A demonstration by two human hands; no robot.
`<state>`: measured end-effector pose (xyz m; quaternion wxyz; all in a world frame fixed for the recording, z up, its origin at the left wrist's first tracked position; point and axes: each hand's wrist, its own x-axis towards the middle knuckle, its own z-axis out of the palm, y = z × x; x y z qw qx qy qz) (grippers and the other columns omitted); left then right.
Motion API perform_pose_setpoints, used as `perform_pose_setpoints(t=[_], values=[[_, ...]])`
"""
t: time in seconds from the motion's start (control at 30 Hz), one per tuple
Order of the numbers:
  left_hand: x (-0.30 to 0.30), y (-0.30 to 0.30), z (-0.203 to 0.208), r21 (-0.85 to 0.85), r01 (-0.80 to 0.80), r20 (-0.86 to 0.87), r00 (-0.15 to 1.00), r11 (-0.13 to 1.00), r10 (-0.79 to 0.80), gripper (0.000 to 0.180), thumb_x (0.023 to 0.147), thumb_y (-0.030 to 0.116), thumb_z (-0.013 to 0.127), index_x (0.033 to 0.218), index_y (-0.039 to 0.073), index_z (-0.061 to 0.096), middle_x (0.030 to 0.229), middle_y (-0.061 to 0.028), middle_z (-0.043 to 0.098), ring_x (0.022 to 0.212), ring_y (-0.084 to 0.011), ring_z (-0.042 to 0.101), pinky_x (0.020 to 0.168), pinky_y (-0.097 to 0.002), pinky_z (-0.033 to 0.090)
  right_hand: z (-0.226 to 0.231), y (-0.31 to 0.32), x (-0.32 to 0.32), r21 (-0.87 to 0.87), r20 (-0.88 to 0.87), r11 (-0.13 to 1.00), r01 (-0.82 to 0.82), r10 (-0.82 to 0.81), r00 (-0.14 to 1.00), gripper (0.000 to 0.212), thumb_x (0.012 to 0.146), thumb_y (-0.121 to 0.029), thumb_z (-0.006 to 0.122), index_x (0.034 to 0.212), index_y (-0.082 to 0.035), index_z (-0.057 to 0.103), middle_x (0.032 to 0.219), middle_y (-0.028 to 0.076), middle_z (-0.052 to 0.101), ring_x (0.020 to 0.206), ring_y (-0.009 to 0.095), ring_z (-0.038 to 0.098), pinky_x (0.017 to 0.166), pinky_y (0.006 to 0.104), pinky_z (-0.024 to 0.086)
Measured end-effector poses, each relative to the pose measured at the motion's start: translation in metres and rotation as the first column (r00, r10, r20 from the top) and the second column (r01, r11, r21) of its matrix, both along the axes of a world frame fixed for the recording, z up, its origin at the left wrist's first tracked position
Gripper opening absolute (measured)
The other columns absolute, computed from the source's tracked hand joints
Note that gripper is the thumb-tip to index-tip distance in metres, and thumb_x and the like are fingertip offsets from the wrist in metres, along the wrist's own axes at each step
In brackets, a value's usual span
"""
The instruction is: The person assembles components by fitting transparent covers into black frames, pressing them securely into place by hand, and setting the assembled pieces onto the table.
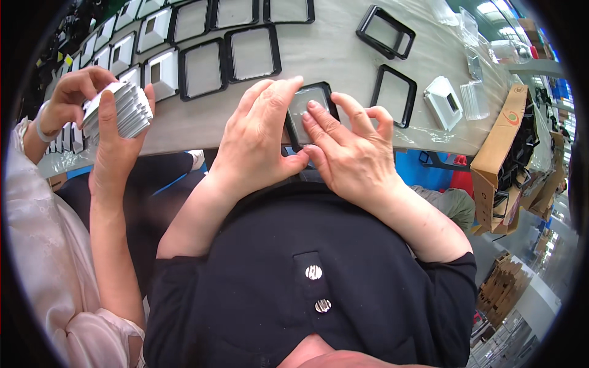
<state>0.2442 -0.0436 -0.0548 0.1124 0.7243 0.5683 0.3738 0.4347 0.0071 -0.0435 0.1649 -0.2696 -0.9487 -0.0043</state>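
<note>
A black rectangular frame [318, 86] with a clear pane [300, 103] lies in front of me near the table's near edge. My left hand [261, 135] is curved along its left side, fingers stretched away from me and thumb toward the near corner. On the pane, two fingers of my right hand [356, 144] lie flat and press down. The other fingers of that hand bend beside the right rim, and its thumb is by the near end. Both hands partly hide the frame.
Black frames [253, 54] and white housings [161, 73] stand in rows at the far left. Two loose frames [394, 97] and a white housing [443, 104] lie right, beside a cardboard box [500, 153]. At left, a co-worker's hands [113, 122] hold a stack of white pieces.
</note>
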Motion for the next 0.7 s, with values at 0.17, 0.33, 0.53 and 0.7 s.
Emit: perform_pose_setpoints(t=[0.17, 0.33, 0.53, 0.7], values=[[0.005, 0.0, 0.014, -0.054, -0.052, -0.231, 0.972, 0.997, 0.038, 0.056, 0.064, 0.017, 0.078, 0.115, 0.005, 0.061, 0.122, -0.0159, 0.058, 0.121, -0.0363, 0.053, 0.102, -0.0439, 0.046, 0.013, 0.006, -0.015, -0.075, 0.016, 0.997, -0.022, 0.024, 1.0, 0.028, 0.09, -0.029, 0.062, 0.101, -0.005, 0.072, 0.109, 0.005, 0.067, 0.119, 0.025, 0.052, 0.098, 0.0455, 0.031], [0.015, 0.041, 0.043, 0.026, -0.052, -0.166, 0.985, 0.998, 0.055, 0.065, 0.065, 0.022, 0.08, 0.121, 0.002, 0.056, 0.119, -0.0158, 0.061, 0.118, -0.0354, 0.055, 0.101, -0.0429, 0.046, 0.042, 0.02, 0.03, -0.073, -0.288, 0.993, 0.093, -0.111, 0.951, 0.035, 0.091, -0.025, 0.062, 0.121, -0.007, 0.067, 0.129, 0.008, 0.063, 0.125, 0.03, 0.05, 0.1, 0.0451, 0.033], [0.004, 0.194, 0.056, -0.089, -0.107, -0.149, 0.985, 0.99, 0.093, 0.079, 0.07, 0.032, 0.08, 0.137, 0.008, 0.045, 0.131, -0.0142, 0.06, 0.133, -0.0331, 0.043, 0.11, -0.0421, 0.038, 0.066, 0.014, 0.101, -0.122, -0.405, 0.972, 0.199, -0.232, 0.884, 0.032, 0.098, -0.024, 0.055, 0.118, -0.004, 0.07, 0.123, 0.011, 0.067, 0.123, 0.033, 0.052, 0.105, 0.0409, 0.033], [-0.02, 0.269, 0.033, -0.149, -0.138, -0.353, 0.932, 0.979, 0.077, 0.08, 0.07, 0.035, 0.079, 0.138, 0.006, 0.048, 0.134, -0.0148, 0.059, 0.137, -0.0341, 0.039, 0.115, -0.039, 0.034, 0.055, 0.015, 0.132, -0.176, -0.396, 0.933, 0.313, -0.358, 0.845, 0.032, 0.098, -0.024, 0.054, 0.115, -0.003, 0.07, 0.122, 0.011, 0.068, 0.119, 0.033, 0.055, 0.102, 0.0407, 0.034]])
